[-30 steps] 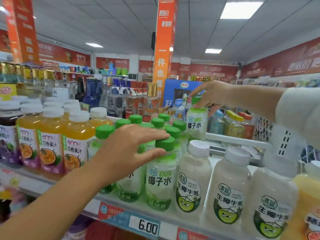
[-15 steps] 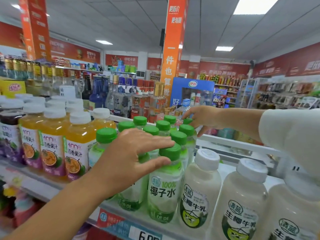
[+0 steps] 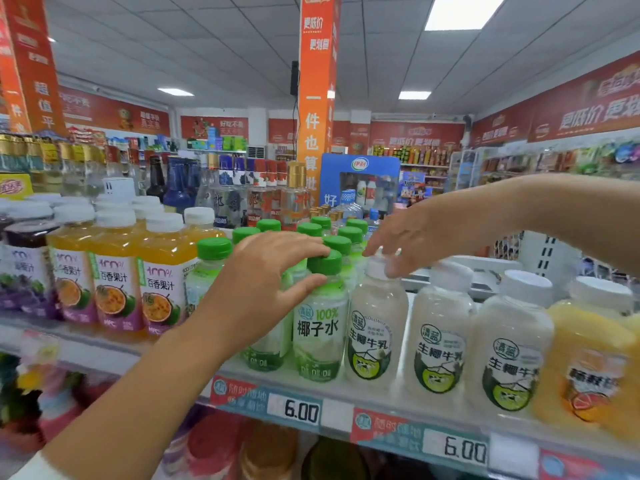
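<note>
My left hand (image 3: 263, 282) spread over coconut-water bottles (image 3: 320, 327) — steadying the row (I'd guess); right hand (image 3: 415, 237) loose-fingered at milk-bottle cap (image 3: 374, 271).

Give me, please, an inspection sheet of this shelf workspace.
Surface: shelf, price tags on its edge.
Job's things: green-capped bottle at row front; white-capped bottle beside it.
Clutter: orange juice bottles further left.
Hands: left hand rests on the green-capped bottle, thumb at its neck; right hand open, fingertips at the white cap, contact blurred.
Cables: black cable hanging beside the orange pillar.
Surroundings: red banners on the walls.
</note>
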`<act>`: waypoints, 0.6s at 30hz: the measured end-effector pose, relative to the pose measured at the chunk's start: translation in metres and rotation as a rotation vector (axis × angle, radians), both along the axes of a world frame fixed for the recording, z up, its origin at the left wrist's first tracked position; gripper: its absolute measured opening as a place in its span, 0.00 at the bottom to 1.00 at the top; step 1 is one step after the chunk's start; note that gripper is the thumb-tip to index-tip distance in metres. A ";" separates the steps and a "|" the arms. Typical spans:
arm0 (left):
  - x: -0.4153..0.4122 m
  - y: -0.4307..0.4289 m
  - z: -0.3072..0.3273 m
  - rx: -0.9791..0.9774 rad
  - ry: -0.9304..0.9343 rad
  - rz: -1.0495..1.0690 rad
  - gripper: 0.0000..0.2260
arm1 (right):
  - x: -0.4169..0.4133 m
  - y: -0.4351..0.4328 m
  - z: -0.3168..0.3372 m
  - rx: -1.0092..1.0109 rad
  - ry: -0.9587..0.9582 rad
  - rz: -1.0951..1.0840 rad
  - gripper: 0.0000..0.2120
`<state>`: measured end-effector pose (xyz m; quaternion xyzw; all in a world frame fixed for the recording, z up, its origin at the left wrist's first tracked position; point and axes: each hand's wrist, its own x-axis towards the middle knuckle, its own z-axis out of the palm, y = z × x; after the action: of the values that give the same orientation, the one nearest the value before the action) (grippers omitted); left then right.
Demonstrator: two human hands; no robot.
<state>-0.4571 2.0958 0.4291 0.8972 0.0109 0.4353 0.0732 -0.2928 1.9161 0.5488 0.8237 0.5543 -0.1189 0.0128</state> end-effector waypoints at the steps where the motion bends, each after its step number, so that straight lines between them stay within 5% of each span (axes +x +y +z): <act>1: -0.002 -0.003 -0.003 0.026 -0.001 0.019 0.22 | -0.009 -0.005 -0.006 -0.007 -0.041 0.013 0.27; 12: -0.055 -0.034 -0.037 0.011 0.014 0.016 0.26 | -0.046 -0.037 -0.041 0.567 -0.156 -0.051 0.22; 15: -0.081 -0.057 -0.056 -0.194 0.038 -0.062 0.25 | -0.076 -0.058 -0.038 0.871 -0.123 -0.035 0.19; 18: -0.103 -0.080 -0.072 -0.570 0.096 -0.232 0.27 | -0.109 -0.066 -0.046 1.082 0.184 -0.012 0.13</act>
<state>-0.5601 2.0161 0.3567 0.8554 0.0335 0.3605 0.3705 -0.4014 1.8502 0.5032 0.7020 0.5307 0.1113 -0.4618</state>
